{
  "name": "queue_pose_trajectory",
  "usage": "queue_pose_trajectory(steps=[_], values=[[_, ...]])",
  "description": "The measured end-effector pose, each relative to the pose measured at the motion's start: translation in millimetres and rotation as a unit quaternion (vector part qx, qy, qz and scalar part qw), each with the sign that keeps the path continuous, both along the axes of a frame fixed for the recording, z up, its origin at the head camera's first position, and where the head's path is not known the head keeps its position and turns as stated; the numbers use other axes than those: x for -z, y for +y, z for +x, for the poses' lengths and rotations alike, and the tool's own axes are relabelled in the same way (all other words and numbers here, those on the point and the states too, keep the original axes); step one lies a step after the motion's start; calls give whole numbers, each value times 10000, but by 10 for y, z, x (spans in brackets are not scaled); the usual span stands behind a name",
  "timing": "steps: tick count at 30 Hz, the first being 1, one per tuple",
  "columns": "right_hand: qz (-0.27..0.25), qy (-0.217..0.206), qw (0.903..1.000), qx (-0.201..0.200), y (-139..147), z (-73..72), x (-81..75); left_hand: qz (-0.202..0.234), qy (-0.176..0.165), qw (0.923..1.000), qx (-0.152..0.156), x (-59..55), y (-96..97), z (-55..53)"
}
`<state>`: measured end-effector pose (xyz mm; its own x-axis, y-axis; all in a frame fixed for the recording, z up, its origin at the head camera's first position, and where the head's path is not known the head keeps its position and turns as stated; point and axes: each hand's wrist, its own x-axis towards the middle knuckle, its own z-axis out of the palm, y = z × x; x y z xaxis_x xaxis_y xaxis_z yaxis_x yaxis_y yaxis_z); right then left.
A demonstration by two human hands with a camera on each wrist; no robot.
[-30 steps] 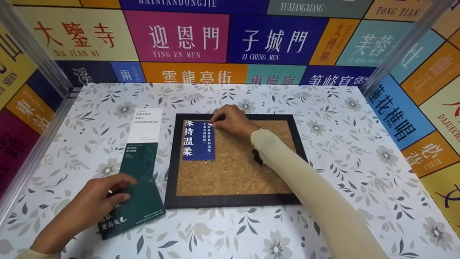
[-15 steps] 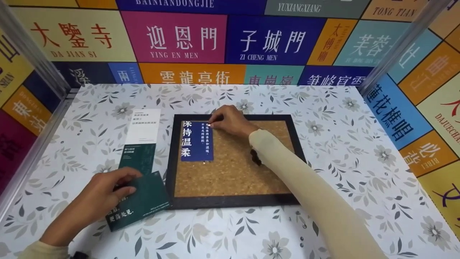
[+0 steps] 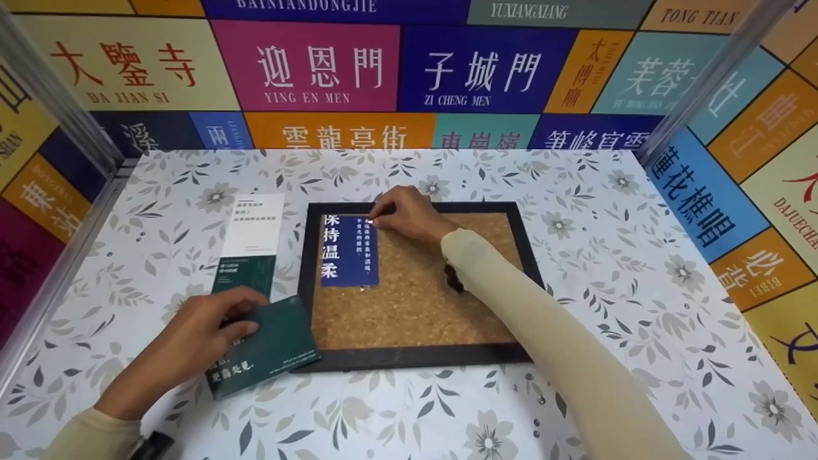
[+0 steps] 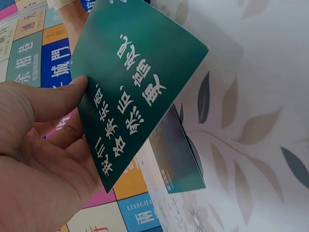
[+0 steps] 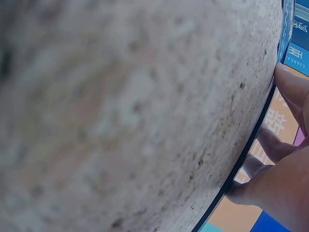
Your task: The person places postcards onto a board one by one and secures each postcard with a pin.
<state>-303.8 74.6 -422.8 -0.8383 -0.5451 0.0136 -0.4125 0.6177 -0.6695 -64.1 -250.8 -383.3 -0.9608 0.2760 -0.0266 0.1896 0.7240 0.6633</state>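
Note:
My left hand (image 3: 204,335) pinches a dark green card (image 3: 284,335) with white lettering, thumb on its face. Tilted, the card overlaps the lower left corner of a black-framed cork board (image 3: 422,306) in the head view. A blue card (image 3: 348,262) with white characters lies on the board's upper left. At the blue card's upper right corner, my right hand (image 3: 412,214) holds thumb and forefinger together at a small white piece (image 3: 372,222), mostly hidden by the fingertips. In the right wrist view, other fingers (image 5: 275,145) reach past the board's dark edge.
Left of the board, a white card (image 3: 254,223) lies above another dark green card (image 3: 246,275), partly covered by my left hand. The table (image 3: 613,306) has a floral cover. Colourful lettered panels (image 3: 319,67) stand at the back and sides.
My left hand has moved right and slightly away from me with the green card, bringing it over the board's corner. The right hand stays at the blue card's corner.

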Motion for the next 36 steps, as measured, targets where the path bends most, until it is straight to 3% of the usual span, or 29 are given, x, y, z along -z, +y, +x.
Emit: queue_pose_trajectory(steps=[16,36], values=[[-1,96,10000,-8,1,-4,7,114,19,9994,336,15,218,-144],[-24,126,9999,11,-2,12,10,214,159,9973,689,-51,416,-329]])
